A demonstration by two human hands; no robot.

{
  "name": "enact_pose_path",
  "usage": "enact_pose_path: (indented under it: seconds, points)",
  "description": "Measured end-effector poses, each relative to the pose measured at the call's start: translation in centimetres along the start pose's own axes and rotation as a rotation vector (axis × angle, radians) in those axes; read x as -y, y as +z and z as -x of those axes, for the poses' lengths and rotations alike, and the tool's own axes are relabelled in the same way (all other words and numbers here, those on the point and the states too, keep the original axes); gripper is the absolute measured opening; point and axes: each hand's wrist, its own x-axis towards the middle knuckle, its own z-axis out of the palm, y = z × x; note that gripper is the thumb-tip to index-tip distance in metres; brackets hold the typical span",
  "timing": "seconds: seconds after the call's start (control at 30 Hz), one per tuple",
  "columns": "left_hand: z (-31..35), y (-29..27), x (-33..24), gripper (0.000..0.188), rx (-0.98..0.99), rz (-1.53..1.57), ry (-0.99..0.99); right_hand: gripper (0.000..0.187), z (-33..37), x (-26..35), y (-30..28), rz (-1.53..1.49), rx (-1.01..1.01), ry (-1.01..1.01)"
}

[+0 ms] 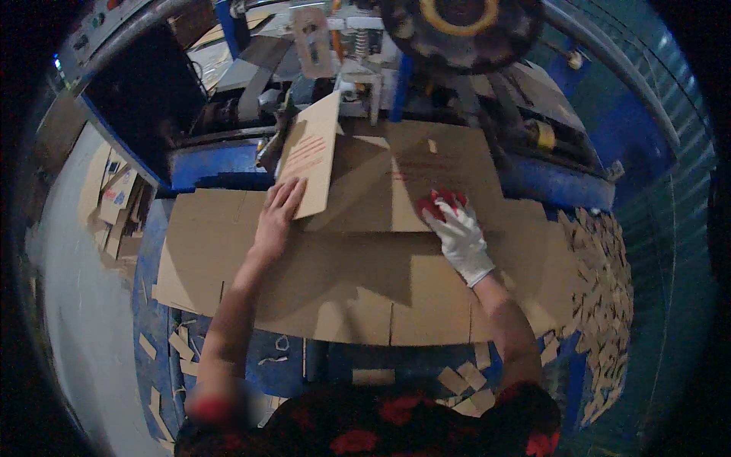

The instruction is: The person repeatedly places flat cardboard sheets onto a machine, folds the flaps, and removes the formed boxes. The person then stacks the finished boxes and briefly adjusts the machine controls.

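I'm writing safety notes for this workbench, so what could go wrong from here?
The bare left hand is on the raised cardboard panel, whose edge might nick it; only the right hand wears a glove.

The panel's top appears close to the machine, so it might snag there.

Scraps heaped by the right end of the wide cardboard sheet might slip underneath.

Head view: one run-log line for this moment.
left hand: bare, touching raised red-printed cardboard flap | right hand: in white-and-red glove, on printed cardboard panel | cardboard scraps: heaped at right
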Motion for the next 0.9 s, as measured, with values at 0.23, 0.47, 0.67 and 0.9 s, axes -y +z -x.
enact_pose_path:
  seconds: [0.23, 0.47, 0.67, 0.9]
  points:
    - [-12.5, 5.9, 4.5, 0.057, 0.106, -0.280, -0.346, 0.052, -12.3, -6.8, 5.1, 0.183, 0.149, 0.097]
    - [-10.0, 4.1, 5.3, 0.036, 0.140, 0.083, -0.158, 0.046, -13.7, -9.1, 3.4, -0.027, -0.060, 0.212]
    - [12.7, -10.4, 8.4, 0.053, 0.111, -0.618, -0.864, 0.066, 7.3, -7.4, -5.2, -0.133, -0.006, 0.661]
    - [22.2, -15.2, 4.7, 0.073, 0.248, -0.352, -1.063, 0.093, 27.6, -7.9, -10.6, 0.268, 0.452, 1.242]
